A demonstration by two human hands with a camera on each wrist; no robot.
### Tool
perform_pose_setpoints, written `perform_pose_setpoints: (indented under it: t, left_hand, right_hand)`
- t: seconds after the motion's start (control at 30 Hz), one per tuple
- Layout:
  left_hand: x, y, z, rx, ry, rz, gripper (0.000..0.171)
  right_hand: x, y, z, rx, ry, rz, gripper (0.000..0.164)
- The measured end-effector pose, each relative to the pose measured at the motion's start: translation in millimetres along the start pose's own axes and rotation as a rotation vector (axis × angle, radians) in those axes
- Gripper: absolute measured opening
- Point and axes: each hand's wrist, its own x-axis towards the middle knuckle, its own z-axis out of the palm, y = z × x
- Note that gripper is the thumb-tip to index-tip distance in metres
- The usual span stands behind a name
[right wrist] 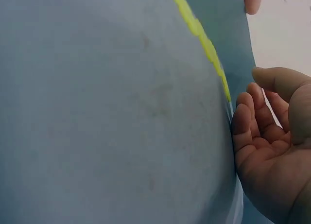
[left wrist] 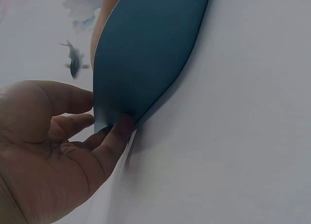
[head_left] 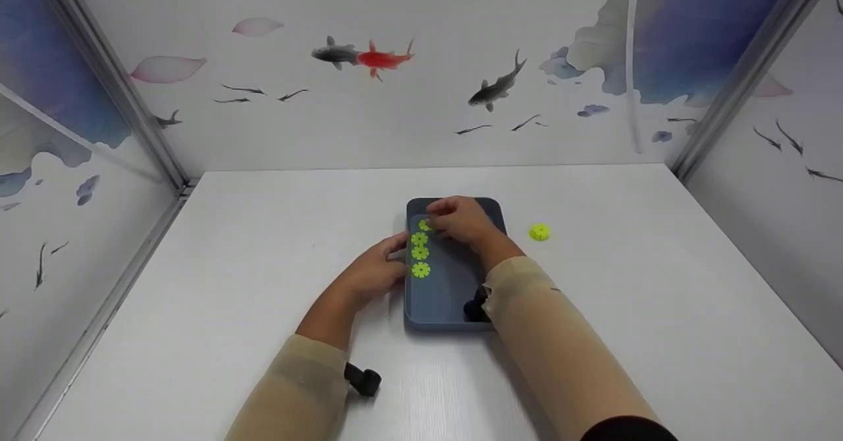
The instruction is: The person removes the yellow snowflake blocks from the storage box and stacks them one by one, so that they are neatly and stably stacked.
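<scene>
A blue-grey rectangular tray (head_left: 448, 296) lies on the white table. Several yellow-green notched discs (head_left: 420, 270) form a column along its left side. My left hand (head_left: 374, 271) rests its fingertips against the tray's left outer wall, thumb and fingers apart. Inside the tray's far part, my right hand (head_left: 461, 220) reaches over the farthest disc (head_left: 425, 225), with fingertips right beside it. The right wrist view shows the right hand's thumb and loosely bent fingers apart, nothing gripped between them. There the discs (right wrist: 209, 49) appear edge-on as a yellow strip.
One more yellow-green piece (head_left: 539, 232) lies on the table (head_left: 625, 283), right of the tray. A black wrist camera (head_left: 475, 306) on the right sleeve hangs over the tray's near right corner; another (head_left: 364, 380) is on the left sleeve. Printed panels wall the table's back and sides.
</scene>
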Motion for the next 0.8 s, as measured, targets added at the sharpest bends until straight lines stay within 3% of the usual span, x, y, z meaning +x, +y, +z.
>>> perform_pose_setpoints:
  t: [0.47,0.8]
  left_hand:
    - [-1.1,1.4,-0.8,0.017,0.006,0.002,0.077]
    - [-0.8,0.8,-0.8,0.04,0.013,0.001,0.077]
  right_hand:
    - [0.2,1.1,1.1,-0.127,-0.015,0.028,0.042]
    - [2.1,-0.3,3.5,-0.204,0.005,0.038,0.037]
